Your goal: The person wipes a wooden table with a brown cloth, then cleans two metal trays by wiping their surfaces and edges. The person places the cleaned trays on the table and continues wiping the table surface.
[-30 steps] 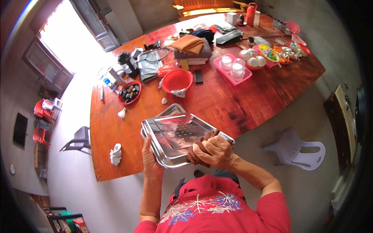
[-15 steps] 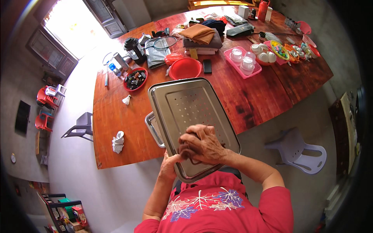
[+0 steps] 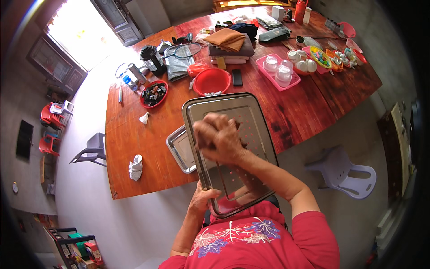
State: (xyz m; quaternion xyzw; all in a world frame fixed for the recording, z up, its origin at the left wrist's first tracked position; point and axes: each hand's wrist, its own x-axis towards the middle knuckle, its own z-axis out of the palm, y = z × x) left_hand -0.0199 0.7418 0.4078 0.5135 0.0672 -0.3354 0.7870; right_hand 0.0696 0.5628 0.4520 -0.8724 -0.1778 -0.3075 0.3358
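Daylight is blowing out the doorway (image 3: 83, 33), upper left. Glare is whitening the table (image 3: 307, 105) at top centre. Motion is blurring the right one of the hands (image 3: 219, 139), mid-frame. Fisheye is bending edges; black is filling the corners.

The right grip (image 3: 226, 141) and its brown cloth (image 3: 204, 142) are now farther up the perforated tray (image 3: 254, 134), which has shifted, uncovering more of the other tray (image 3: 182, 149).

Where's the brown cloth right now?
In the head view, the brown cloth is bunched in the right hand, over the upper left part of the shiny tray with holes; the left hand holds that tray's lower left edge.
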